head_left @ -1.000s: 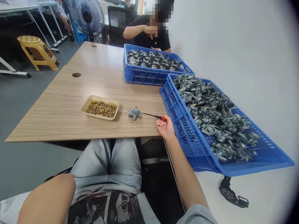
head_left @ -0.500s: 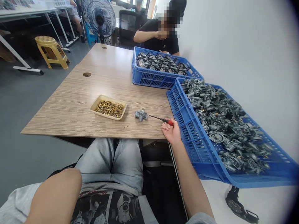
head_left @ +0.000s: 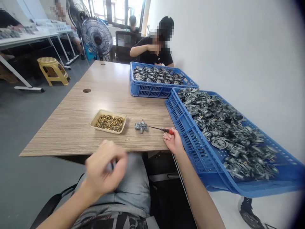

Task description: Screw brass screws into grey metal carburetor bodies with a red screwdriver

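My right hand (head_left: 173, 142) rests at the table's front edge, closed round the red handle of a screwdriver (head_left: 170, 131). Its thin dark shaft points left, the tip close to a grey metal carburetor body (head_left: 141, 126) lying on the table; whether they touch I cannot tell. Over my lap hangs my left hand (head_left: 105, 167), smeared by motion. Its thumb and fingers look bent, but the fingertips are hidden. Beyond it stands a cream plastic tray (head_left: 95, 128) of small brass-coloured parts (head_left: 110, 122). One small pin-like part (head_left: 127, 139) lies loose near the front edge.
A blue crate (head_left: 190, 130) heaped with carburetor bodies (head_left: 219, 124) stands close to my right arm. Behind it, another blue crate (head_left: 152, 92) holds assembled carburetors (head_left: 157, 75). A person (head_left: 152, 51) sits at the table's far end. A fan (head_left: 97, 38) and yellow stool (head_left: 53, 70) stand leftward.
My left hand has come up into view over my lap, where only the bent arm showed before. My right hand keeps the screwdriver beside the carburetor body. The camera view has tilted up somewhat.
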Demonstrator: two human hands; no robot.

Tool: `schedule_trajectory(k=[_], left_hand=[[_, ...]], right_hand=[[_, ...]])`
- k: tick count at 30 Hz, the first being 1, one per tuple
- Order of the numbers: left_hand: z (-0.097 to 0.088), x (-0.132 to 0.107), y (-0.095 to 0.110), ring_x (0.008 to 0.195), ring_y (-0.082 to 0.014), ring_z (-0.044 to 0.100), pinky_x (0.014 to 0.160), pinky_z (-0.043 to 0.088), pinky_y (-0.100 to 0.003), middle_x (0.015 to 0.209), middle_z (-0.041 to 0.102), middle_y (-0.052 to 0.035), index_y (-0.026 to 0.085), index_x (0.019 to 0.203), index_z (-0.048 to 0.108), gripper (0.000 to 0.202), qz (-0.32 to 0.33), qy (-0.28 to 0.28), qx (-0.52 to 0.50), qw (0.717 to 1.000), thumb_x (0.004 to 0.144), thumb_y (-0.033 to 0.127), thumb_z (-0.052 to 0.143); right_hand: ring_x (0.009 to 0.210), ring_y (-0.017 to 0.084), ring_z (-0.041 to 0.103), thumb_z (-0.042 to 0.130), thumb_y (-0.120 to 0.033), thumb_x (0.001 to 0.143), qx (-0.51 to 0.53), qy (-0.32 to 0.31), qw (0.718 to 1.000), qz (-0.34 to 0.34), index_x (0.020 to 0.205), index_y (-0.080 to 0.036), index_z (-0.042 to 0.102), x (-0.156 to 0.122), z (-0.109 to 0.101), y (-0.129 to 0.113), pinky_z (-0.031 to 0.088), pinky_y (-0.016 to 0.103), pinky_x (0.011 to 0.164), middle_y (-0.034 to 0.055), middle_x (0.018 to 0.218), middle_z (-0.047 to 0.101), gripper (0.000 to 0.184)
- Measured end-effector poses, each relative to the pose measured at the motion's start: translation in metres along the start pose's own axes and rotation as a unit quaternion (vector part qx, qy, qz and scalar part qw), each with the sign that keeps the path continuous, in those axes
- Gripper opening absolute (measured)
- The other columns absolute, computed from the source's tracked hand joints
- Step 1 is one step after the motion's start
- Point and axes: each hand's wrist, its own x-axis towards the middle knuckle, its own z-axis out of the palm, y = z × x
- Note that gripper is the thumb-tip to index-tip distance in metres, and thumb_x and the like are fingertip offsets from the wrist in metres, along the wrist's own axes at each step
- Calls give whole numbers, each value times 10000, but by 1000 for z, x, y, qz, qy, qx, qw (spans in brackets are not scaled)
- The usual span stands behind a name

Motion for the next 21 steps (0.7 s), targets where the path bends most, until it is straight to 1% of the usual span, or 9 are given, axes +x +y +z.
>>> schedule_trajectory(k=[2,4,5,7,8,11,16,19,21], left_hand=[[24,11,-19,782,-177,638,720,554,-317,971,657,-31,260,1145,647,200,-9,-77,38,996,1010,304,506],[53,16,-43,900,-204,652,738,542,-309,1068,633,-56,244,1218,605,237,-25,-153,93,983,1006,271,504],[67,16,-55,964,-220,648,748,536,-307,1092,621,-69,231,1210,600,231,-29,-180,119,976,1007,245,492],[87,13,-74,968,-228,633,737,519,-301,1037,611,-70,217,1082,614,161,-41,-222,164,960,1007,198,472],[94,12,-81,963,-230,625,736,512,-299,1005,607,-68,214,1002,613,148,-44,-235,183,954,1006,183,468],[101,11,-92,952,-235,602,727,494,-300,961,608,-66,212,897,587,194,-39,-253,218,942,997,128,444],[96,19,-86,948,-240,597,693,475,-299,963,611,-73,215,887,554,203,-30,-269,251,929,975,85,425],[95,26,-76,935,-234,611,688,471,-295,953,611,-69,217,904,538,147,-38,-261,234,936,968,117,452],[96,31,-69,903,-219,621,713,477,-296,935,621,-51,220,904,532,103,-42,-249,189,949,951,137,494]], right_hand=[[471,88,349,789,-370,760,6,-3,1000,1,800,-241,696,1,-1,0,407,249,491,-82,481,365,165],[476,88,347,794,-372,753,11,-6,1000,1,805,-239,703,1,-1,1,408,242,493,-82,478,363,169],[479,87,346,798,-374,750,13,-7,1000,1,808,-236,706,1,-1,1,409,237,496,-83,477,362,176],[480,83,344,808,-376,744,16,-8,1000,0,812,-229,711,0,0,0,410,228,500,-84,475,362,188],[479,80,341,810,-374,745,18,-7,1000,0,812,-226,712,0,0,0,410,224,501,-85,473,363,190],[470,73,344,807,-365,757,22,-4,1000,0,810,-218,711,0,1,0,413,220,504,-87,471,364,184],[463,76,354,801,-370,765,33,1,999,2,803,-218,700,3,-1,2,413,227,503,-89,471,367,187],[465,77,348,801,-365,765,42,3,999,6,802,-201,711,6,-3,3,408,229,502,-88,464,371,191],[468,80,343,793,-361,774,47,4,999,7,807,-194,722,7,-4,4,408,232,501,-86,462,375,184]])
